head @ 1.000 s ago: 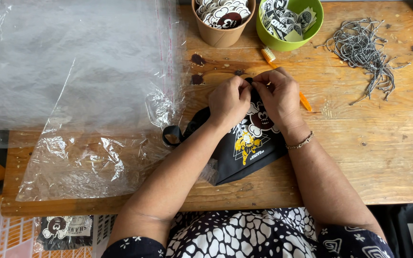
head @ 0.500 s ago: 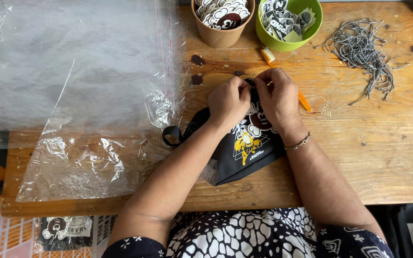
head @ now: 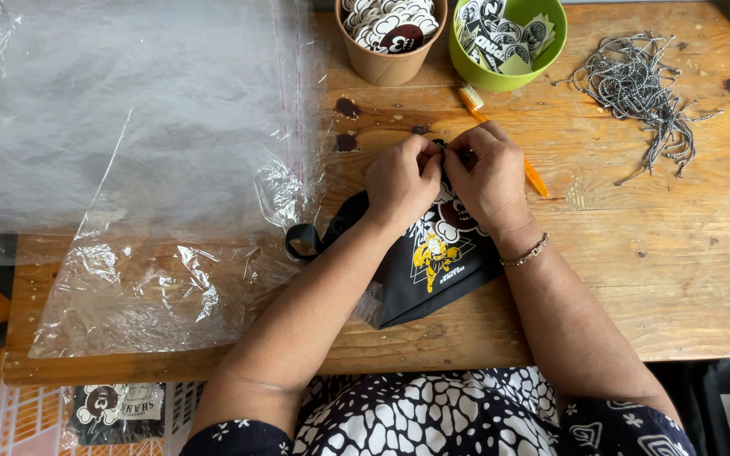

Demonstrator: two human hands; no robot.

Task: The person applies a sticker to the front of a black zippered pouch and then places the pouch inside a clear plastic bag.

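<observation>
So both hands are pinched onto the top corner of the black pouch (head: 433,253), left hand (head: 400,179) and right hand (head: 490,176) nearly touching. Pouch runs from that corner back toward the body, flat on the desk (head: 635,253).

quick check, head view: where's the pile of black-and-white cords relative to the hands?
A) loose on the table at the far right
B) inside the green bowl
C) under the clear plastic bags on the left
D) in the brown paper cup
A: the cords lie loose on the bare wooden table at the far right, beyond the right hand, apart from the green bowl.
</observation>
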